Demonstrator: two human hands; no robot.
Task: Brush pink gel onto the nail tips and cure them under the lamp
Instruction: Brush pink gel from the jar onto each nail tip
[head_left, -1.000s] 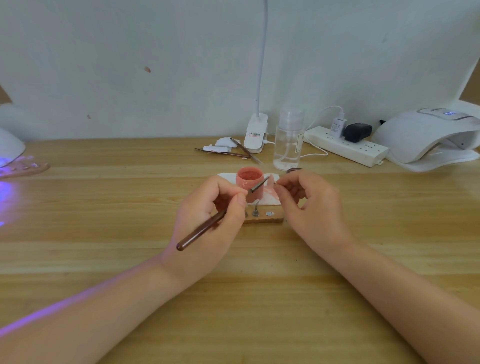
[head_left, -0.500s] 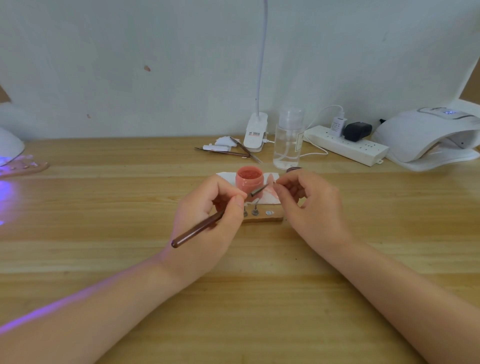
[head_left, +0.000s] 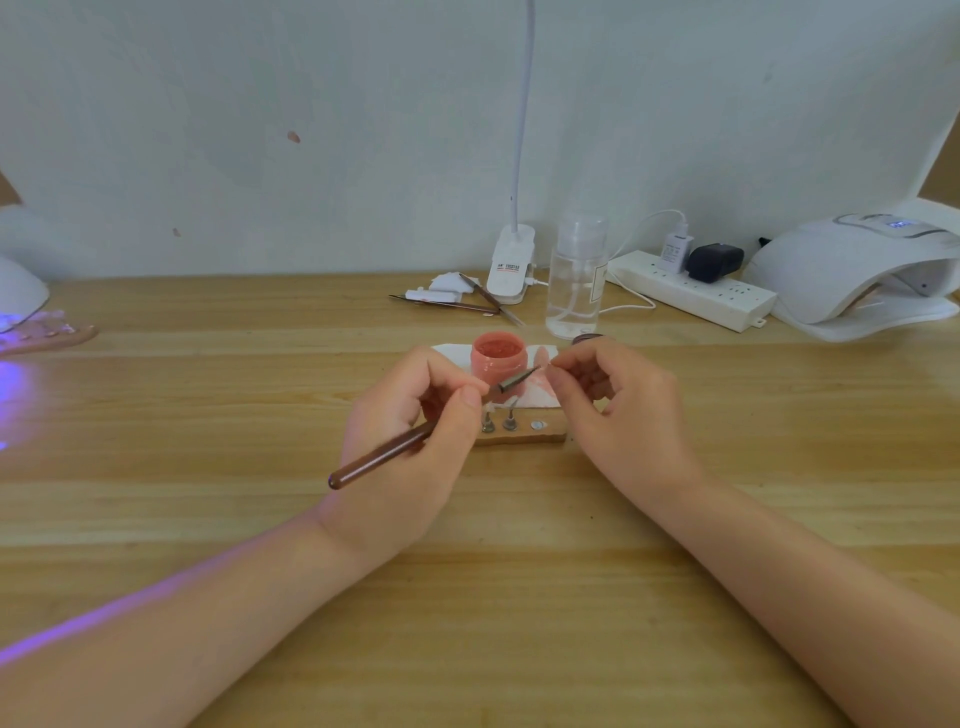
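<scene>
the counter (head_left: 208, 415) is seen in light honey wood with long pale and darker grain bands, and a violet glow is cast on its left edge. the gel pot (head_left: 498, 358) is coloured salmon pink, with a deeper coral pink inside. the brush (head_left: 384, 454) is given a glossy dark brown handle and a grey metal ferrule. the small wooden stand (head_left: 540, 434) is tan, with silver pegs. the tissue (head_left: 537, 397) under the pot is white, stained pink. the wall (head_left: 260, 130) is painted off-white, marked with small reddish-brown spots. the power strip (head_left: 696, 293) and curing lamp (head_left: 841, 265) are white, and the plug adapter (head_left: 714, 261) is black. the bottle (head_left: 576, 280) is clear
</scene>
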